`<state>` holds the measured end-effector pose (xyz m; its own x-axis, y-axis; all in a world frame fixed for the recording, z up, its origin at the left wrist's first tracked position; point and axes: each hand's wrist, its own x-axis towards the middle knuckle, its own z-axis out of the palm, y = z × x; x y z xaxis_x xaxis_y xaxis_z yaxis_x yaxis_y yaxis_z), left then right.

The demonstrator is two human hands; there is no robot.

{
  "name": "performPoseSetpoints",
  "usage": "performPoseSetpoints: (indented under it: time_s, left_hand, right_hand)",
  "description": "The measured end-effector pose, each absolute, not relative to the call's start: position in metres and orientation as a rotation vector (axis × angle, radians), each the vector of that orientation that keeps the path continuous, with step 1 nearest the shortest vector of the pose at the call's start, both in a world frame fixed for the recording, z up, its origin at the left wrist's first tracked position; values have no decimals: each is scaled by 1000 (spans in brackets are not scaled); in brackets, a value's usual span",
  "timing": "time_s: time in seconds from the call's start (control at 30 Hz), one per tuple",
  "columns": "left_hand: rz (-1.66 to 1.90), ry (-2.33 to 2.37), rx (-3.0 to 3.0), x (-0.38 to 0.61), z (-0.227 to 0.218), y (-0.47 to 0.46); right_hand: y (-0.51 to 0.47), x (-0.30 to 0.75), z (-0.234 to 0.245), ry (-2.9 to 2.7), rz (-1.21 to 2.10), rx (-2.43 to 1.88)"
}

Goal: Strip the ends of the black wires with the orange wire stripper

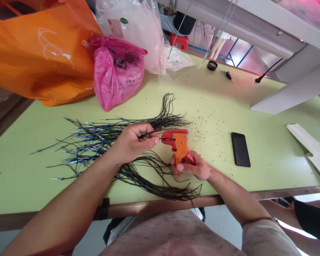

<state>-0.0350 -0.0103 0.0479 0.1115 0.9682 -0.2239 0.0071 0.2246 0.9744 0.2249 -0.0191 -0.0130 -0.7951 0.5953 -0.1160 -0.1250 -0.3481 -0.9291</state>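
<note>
My left hand [134, 143] is closed in a pinch on a thin black wire [149, 133], whose end is at the jaws of an orange and red wire stripper [180, 143]. Wrapped round the stripper's handles is my right hand [193, 166]. Whether the jaws grip the wire cannot be made out. Under and behind my left hand lies a bundle of black wires [170, 121] with blue and silvery ends toward the left. A second bundle of black wires [149, 186] curves along the table's front, below both hands.
Orange [40, 53], pink [120, 71] and clear plastic bags [133, 32] stand at the back left. A black phone [240, 149] lies to the right, with small black scraps [205, 124] scattered nearby. A black tape roll [212, 65] sits by the back edge. A white support [280, 89] rises at the right.
</note>
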Motion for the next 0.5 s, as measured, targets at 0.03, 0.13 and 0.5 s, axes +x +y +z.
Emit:
performPoseSetpoints:
  time_s: [0.03,0.13,0.5]
  left_hand:
    - [961,1226,1083,-35,48,-11]
    - [962,1236,1075,-34,47,-11]
    - [1027,1216,1086,-31,43,-12]
  right_hand:
    - [-20,225,-13,-1445,2165,-629]
    - [-22,224,-14,-1477,2087,-683]
    - [-20,223,-15,-1462,2029,-590]
